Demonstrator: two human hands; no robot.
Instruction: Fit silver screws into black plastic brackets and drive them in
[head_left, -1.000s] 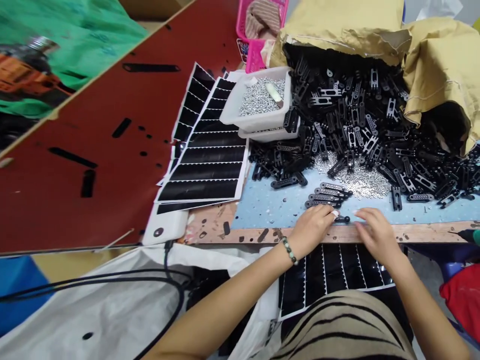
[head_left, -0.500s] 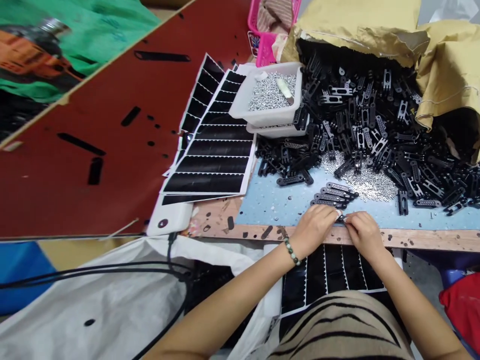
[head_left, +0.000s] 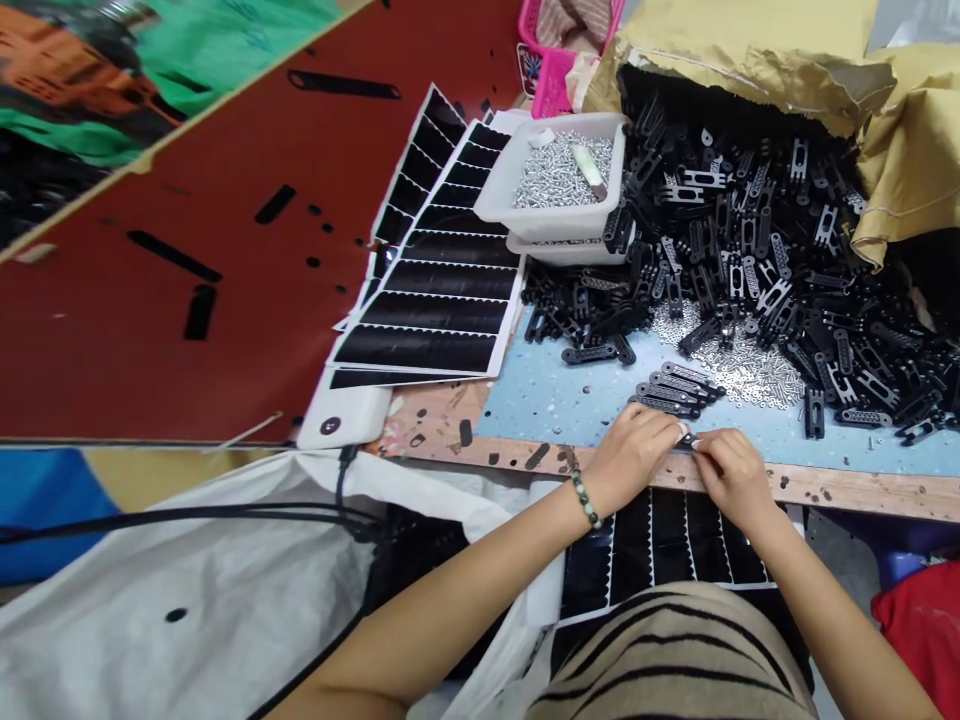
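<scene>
Black part point(head_left: 687, 441) — small, partly hidden

Tan, black-striped clothing point(head_left: 679, 655) is worn — with a beaded bracelet point(head_left: 586, 500), green and dark.

A red-brown tabletop point(head_left: 247, 380) is filling the left side, its pale edge running diagonally past green sheeting point(head_left: 247, 45). To its right, a wood-grained bench top point(head_left: 480, 455) is stretching away, a speckled light-blue mat point(head_left: 555, 395) covering much of it. Below, a partly hidden purple-blue plastic stool or chair point(head_left: 894, 565) is standing near grey floor point(head_left: 840, 548). Soft light is falling evenly.
</scene>
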